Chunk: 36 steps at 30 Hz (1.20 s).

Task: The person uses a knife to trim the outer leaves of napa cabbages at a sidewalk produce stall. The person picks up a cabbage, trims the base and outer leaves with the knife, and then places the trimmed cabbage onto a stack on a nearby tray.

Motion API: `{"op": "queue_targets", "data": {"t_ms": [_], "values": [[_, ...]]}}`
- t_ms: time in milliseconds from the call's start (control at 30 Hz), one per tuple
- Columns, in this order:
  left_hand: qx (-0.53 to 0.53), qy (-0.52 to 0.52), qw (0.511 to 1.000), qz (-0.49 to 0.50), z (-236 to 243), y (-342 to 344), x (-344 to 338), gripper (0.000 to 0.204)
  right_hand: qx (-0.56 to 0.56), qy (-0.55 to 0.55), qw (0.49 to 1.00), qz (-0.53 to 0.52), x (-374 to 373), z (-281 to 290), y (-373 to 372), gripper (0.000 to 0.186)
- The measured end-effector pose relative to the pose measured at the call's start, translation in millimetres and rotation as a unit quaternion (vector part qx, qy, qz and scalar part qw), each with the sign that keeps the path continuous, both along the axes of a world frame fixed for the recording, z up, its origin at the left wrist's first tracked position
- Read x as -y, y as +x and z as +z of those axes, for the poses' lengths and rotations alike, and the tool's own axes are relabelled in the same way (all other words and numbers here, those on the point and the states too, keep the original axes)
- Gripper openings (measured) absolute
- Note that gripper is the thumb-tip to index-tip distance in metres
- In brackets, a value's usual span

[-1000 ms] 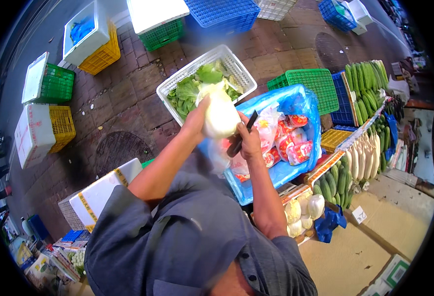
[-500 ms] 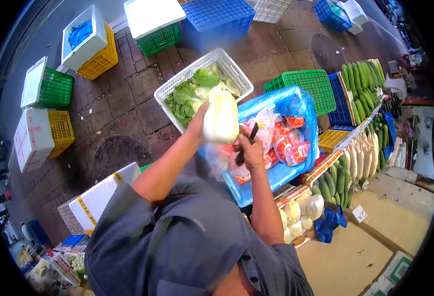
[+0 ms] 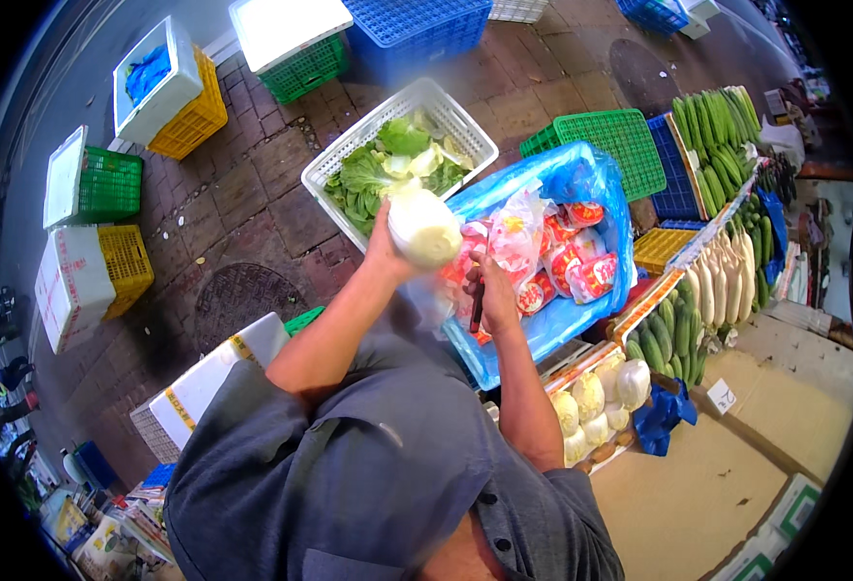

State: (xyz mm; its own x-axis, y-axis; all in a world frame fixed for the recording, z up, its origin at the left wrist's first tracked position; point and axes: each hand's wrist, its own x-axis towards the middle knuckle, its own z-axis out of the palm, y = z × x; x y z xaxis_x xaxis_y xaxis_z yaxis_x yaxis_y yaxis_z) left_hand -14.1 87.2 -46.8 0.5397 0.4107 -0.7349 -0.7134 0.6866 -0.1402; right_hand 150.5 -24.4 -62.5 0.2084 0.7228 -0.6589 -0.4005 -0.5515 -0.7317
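My left hand [image 3: 385,250] grips a pale napa cabbage [image 3: 424,228] from its left side, with the cut base turned up toward me. In my right hand [image 3: 498,302], just right of the cabbage and apart from it, is a dark-handled knife [image 3: 477,308]; its blade is hard to make out. Beyond the cabbage stands a white plastic basket [image 3: 325,205] holding loose green leaves [image 3: 360,186]. Under and beside my right hand is a crate lined with blue plastic [image 3: 567,354], filled with red-and-white net or plastic wrapped packs [image 3: 589,277].
An upturned green crate [image 3: 605,145] lies beyond the lined crate. On the right, a stall displays cucumbers [image 3: 666,334], white radishes [image 3: 722,276] and more cabbages [image 3: 591,395]. Foam boxes on crates [image 3: 160,87] line the far left. A white box [image 3: 208,382] stands near my left elbow.
The cabbage has tipped so that its base faces up more. My right hand has drawn slightly down and away from it, and the knife has turned more upright.
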Motion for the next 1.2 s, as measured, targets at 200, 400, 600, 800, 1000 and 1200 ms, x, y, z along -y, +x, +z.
{"op": "queue_targets", "data": {"t_ms": [200,400,600,800,1000,1200], "values": [[-0.002,-0.020,1.000,0.004,2.0,0.9,-1.4,0.067,0.350,0.192,0.910,0.110,11.9,-4.7,-15.1,0.033],[-0.073,0.217,0.969,-0.098,-13.0,31.0,5.0,0.065,0.224,0.096,0.969,-0.032,27.3,16.1,15.1,0.037],[0.007,0.322,0.868,-0.377,6.4,101.4,30.5,0.055,0.135,-0.015,0.989,-0.066,74.6,69.8,69.7,0.042],[0.067,0.491,0.585,-0.642,33.2,229.9,130.0,0.054,0.139,0.015,0.944,-0.297,213.0,59.6,116.3,0.055],[0.127,0.523,0.433,-0.723,8.2,340.6,234.7,0.065,-0.060,0.095,0.813,-0.572,342.8,28.7,151.4,0.049],[0.106,0.419,0.596,-0.677,-29.0,385.4,297.0,0.050,-0.098,0.178,0.674,-0.711,401.6,-8.0,189.3,0.054]]}}
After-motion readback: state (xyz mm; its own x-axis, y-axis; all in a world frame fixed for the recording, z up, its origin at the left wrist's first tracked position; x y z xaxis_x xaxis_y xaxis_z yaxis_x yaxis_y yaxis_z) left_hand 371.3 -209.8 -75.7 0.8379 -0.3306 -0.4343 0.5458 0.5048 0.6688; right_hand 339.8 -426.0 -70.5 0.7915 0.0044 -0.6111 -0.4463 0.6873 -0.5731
